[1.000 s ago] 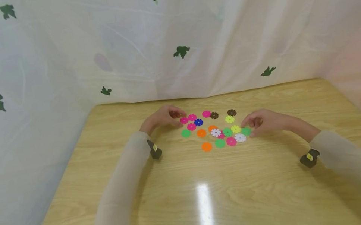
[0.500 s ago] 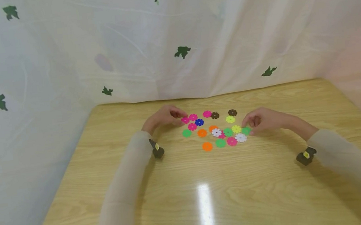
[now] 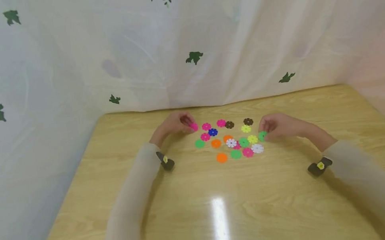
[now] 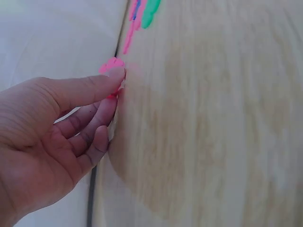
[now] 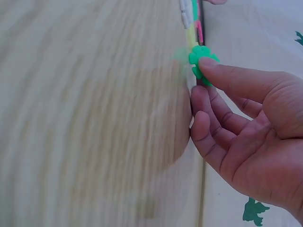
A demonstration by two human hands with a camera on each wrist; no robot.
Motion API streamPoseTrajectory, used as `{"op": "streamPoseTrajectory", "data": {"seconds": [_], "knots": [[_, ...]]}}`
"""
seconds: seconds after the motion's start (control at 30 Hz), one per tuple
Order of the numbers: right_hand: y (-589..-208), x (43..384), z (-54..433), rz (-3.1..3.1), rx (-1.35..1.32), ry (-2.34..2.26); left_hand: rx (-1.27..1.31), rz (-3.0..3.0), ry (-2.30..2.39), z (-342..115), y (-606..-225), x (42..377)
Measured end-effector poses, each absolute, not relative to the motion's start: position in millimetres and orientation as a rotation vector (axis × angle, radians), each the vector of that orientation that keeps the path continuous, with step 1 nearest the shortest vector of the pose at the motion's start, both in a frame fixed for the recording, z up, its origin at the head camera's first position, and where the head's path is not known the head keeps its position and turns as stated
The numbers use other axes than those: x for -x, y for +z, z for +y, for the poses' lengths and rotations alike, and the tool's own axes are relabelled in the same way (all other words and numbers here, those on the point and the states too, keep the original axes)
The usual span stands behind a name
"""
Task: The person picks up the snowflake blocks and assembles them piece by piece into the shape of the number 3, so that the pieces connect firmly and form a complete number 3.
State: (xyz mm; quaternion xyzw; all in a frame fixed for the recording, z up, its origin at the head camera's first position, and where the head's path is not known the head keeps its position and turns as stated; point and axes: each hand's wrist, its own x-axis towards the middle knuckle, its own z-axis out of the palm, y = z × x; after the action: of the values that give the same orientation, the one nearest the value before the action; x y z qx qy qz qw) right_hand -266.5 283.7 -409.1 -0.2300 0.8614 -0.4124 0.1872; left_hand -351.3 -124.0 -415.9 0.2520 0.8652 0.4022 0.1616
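Observation:
My left hand (image 3: pixel 175 123) pinches a pink notched disc (image 4: pixel 112 64) between thumb and fingers, at the left end of the spread of discs. On the opposite side, my right hand (image 3: pixel 280 126) pinches a green notched disc (image 5: pixel 201 61), tilted up by its edge. Between the hands lie several flat flower-shaped discs: a blue disc (image 3: pixel 213 132), a white disc (image 3: pixel 231 143), an orange disc (image 3: pixel 221 157), a yellow disc (image 3: pixel 246 128) and a brown disc (image 3: pixel 248 121) among them. Some overlap near the middle, where the white one covers part of an orange and a pink disc.
The discs lie on a wood-grain table (image 3: pixel 175 218) toward its far edge. Behind it hangs a pale curtain (image 3: pixel 147 41) with green leaf and bird-like prints. A dark strap device (image 3: pixel 320 166) sits at the right wrist and a similar one at the left.
The left hand has drawn the pink disc slightly left, off its neighbour. The right hand has raised the green disc off the table, tilting it up.

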Motion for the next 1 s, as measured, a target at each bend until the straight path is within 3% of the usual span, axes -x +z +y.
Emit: {"op": "streamPoseTrajectory", "data": {"seconds": [0.4, 0.6, 1.0], "knots": [[-396, 286, 256, 2.463, 0.7, -1.288, -0.655, 2.435, 1.266, -123, -414, 351], [-376, 293, 225, 2.435, 0.7, -1.456, -0.681, 2.355, 1.431, -107, -397, 346], [-358, 300, 185, 2.37, 0.694, -1.8, -0.488, 2.178, 1.742, -82, -358, 334]]}}
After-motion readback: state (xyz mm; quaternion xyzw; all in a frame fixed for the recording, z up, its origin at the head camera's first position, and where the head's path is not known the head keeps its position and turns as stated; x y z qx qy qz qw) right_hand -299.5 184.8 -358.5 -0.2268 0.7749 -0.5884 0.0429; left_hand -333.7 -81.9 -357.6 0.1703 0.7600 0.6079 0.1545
